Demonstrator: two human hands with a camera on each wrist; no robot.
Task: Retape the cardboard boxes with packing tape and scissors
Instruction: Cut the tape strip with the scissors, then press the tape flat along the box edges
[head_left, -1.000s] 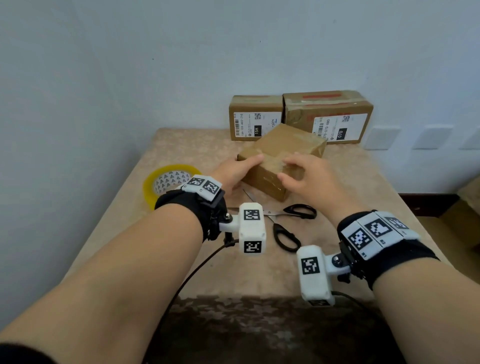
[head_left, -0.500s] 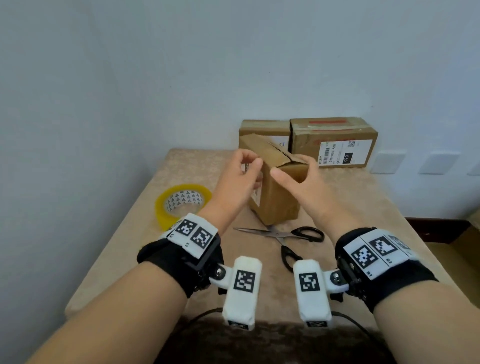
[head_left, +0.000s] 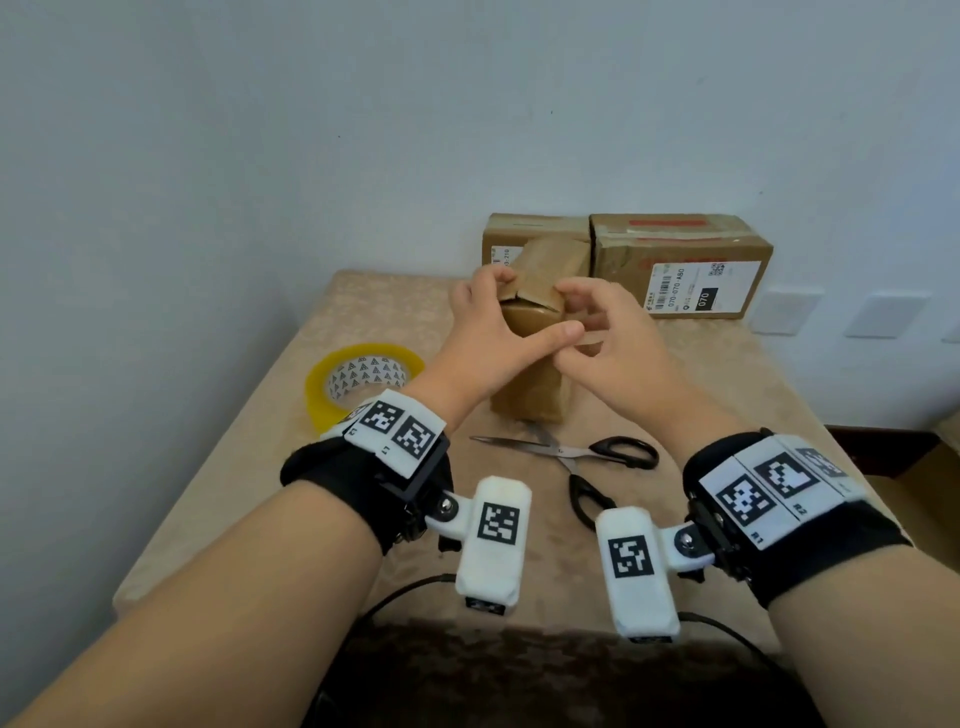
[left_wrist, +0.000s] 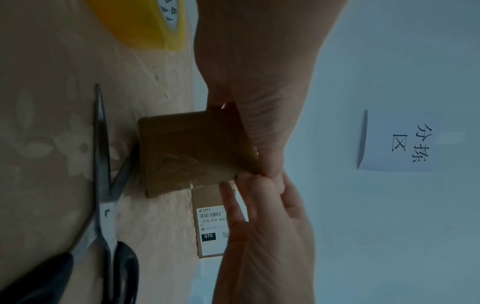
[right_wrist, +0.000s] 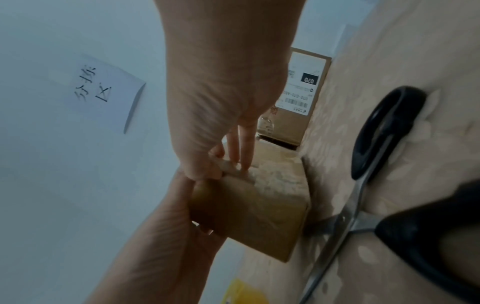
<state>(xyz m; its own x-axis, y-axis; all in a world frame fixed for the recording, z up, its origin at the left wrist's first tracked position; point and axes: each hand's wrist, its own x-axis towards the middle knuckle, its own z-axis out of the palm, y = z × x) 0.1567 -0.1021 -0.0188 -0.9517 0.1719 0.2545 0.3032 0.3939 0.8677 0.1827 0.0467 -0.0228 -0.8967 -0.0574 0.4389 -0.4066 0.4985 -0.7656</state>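
Observation:
A small brown cardboard box (head_left: 527, 374) stands on end in the middle of the table, its top flaps partly lifted. My left hand (head_left: 488, 317) grips its top left, with the thumb stretched across the near face. My right hand (head_left: 584, 317) pinches the top right corner and flap. In the left wrist view both hands meet at the upper edge of the small box (left_wrist: 189, 152). The right wrist view shows my right thumb and fingers on that edge of the small box (right_wrist: 259, 205). A yellow tape roll (head_left: 363, 379) lies to the left. Black-handled scissors (head_left: 571, 457) lie open just in front of the box.
Two larger labelled boxes (head_left: 535, 236) (head_left: 680, 265) stand against the back wall behind the small one. A paper sign (left_wrist: 400, 142) hangs on the wall. The table's front edge (head_left: 545, 629) is near my wrists, and a wall closes off the left side.
The small box went from lying flat to standing on end. Both hands rose with it and now hold its top end, closer together than before.

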